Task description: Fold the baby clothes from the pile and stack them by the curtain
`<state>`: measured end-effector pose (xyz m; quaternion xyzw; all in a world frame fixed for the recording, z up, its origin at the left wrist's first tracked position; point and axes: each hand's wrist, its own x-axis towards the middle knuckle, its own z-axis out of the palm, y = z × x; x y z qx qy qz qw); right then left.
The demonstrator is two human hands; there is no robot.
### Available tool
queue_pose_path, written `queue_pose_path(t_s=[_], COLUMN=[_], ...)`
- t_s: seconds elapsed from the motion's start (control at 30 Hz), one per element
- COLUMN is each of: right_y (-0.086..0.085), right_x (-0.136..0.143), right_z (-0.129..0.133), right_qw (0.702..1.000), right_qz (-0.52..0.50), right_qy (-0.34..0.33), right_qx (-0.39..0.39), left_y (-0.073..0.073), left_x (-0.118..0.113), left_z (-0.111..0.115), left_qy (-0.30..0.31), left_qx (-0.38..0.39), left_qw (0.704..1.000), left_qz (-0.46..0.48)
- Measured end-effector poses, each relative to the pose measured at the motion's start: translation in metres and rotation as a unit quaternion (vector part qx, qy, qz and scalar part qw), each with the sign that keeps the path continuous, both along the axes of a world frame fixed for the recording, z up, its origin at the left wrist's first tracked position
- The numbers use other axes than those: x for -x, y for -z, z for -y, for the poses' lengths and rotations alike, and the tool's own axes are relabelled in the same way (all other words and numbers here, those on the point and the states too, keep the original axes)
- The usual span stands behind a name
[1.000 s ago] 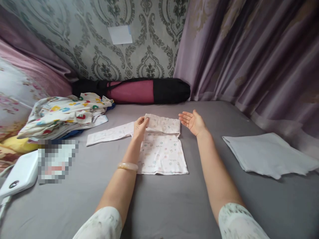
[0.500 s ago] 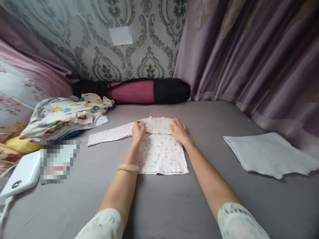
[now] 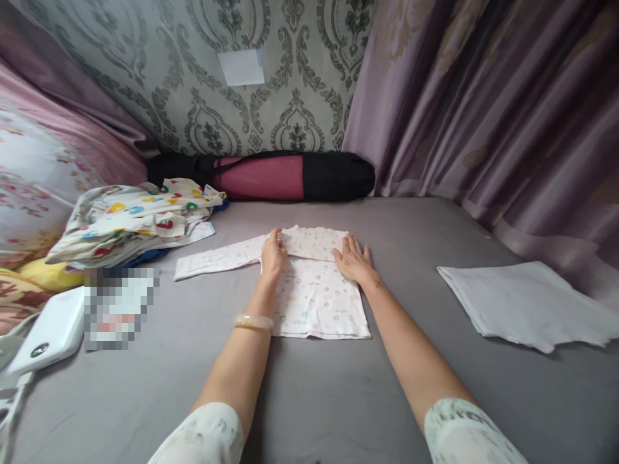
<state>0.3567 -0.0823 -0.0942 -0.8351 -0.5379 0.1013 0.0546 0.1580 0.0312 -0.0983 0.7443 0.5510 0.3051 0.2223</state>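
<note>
A small white long-sleeved shirt (image 3: 319, 303) with a fine coloured print lies spread on the grey bed sheet. One sleeve stretches out to the left, while the other is folded across the upper chest. At the left shoulder, my left hand (image 3: 274, 254) has its fingers drawn together on the fabric; their tips are partly hidden. My right hand (image 3: 355, 261) presses flat on the right end of the folded sleeve, fingers spread. A pale bangle (image 3: 253, 321) circles my left wrist.
A heap of printed clothes (image 3: 135, 219) lies at the left, near a white power bank (image 3: 51, 335) with a cable and a blurred flat object (image 3: 120, 309). Along the wall rests a black and maroon long bag (image 3: 261, 177). Folded white cloth (image 3: 527, 303) lies at the right.
My right hand has flattened and spread its fingers on the folded sleeve. My left hand has turned slightly at the shoulder, its fingers pointing further away. The view has shifted a little.
</note>
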Motion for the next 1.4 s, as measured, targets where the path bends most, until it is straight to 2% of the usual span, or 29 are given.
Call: queue_pose_path(t_s=[0.1, 0.23, 0.4, 0.5, 0.57, 0.67, 0.73, 0.83, 1.07, 1.4], right_y=[-0.001, -0.002, -0.005, -0.011, -0.015, -0.019, -0.019, -0.017, -0.009, 0.002], right_x=[0.001, 0.002, 0.001, 0.007, 0.017, 0.040, 0.055, 0.067, 0.067, 0.045], right_z=[0.000, 0.000, 0.001, -0.002, -0.007, -0.020, -0.030, -0.040, -0.040, -0.027], right_qw=[1.000, 1.000, 1.000, 0.999, 0.999, 0.994, 0.989, 0.984, 0.986, 0.998], right_qz=[-0.002, -0.005, -0.004, 0.020, 0.037, 0.033, 0.027, 0.021, 0.007, 0.039], right_qy=[0.009, 0.013, 0.014, 0.014, -0.013, -0.101, -0.148, -0.174, -0.164, -0.039], right_qx=[0.008, 0.013, 0.021, 0.024, 0.004, -0.020, -0.019, -0.010, -0.018, -0.034], left_y=[0.002, 0.000, -0.015, -0.026, -0.028, -0.023, -0.016, -0.008, 0.002, 0.004], left_x=[0.000, 0.001, -0.001, -0.009, -0.017, -0.027, -0.029, -0.027, -0.023, -0.024], left_z=[0.001, 0.003, 0.011, 0.022, 0.029, 0.036, 0.036, 0.032, 0.026, 0.027], left_qy=[-0.002, -0.005, -0.039, -0.007, 0.047, 0.106, 0.110, 0.099, 0.092, 0.084], left_qx=[-0.018, -0.037, -0.070, -0.088, -0.093, -0.091, -0.073, -0.040, -0.025, 0.011], left_qw=[1.000, 0.997, 0.984, 0.981, 0.978, 0.971, 0.969, 0.971, 0.970, 0.968], left_qz=[-0.009, -0.065, -0.158, -0.174, -0.179, -0.196, -0.208, -0.215, -0.226, -0.237])
